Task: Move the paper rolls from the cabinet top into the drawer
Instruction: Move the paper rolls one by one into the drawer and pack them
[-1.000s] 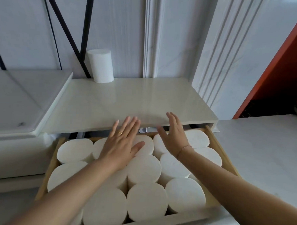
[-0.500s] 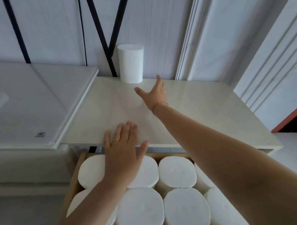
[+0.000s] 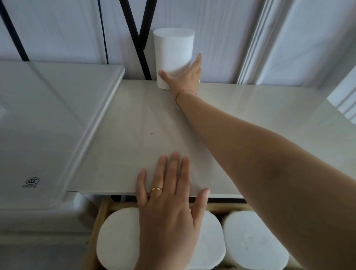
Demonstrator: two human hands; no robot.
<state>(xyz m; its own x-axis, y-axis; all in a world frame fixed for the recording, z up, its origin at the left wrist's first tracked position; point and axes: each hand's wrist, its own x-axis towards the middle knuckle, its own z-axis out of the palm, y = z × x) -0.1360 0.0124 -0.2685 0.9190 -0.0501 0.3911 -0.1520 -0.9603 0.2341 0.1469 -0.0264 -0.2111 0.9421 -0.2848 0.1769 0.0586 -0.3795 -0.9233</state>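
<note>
Since half a second ago, the right hand (image 3: 185, 78) has reached the lone white cylindrical paper roll (image 3: 173, 47) at the back of the cream cabinet top (image 3: 132, 137); we find thumb and fingers clasped round its base. The left hand (image 3: 168, 211) lies flat, fingers straight, on the front edge. We judge the grasp step in hand. Next: lift the roll clear and find a gap in the crowded wooden drawer (image 3: 101, 217).

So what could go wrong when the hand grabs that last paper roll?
The right hand holds the paper roll low down with the arm stretched far, so the tall roll could tip or slip. The drawer looks packed with stored rolls, so it may not fit. The left hand rests on the cabinet top edge above the drawer and could be in the way.
</note>
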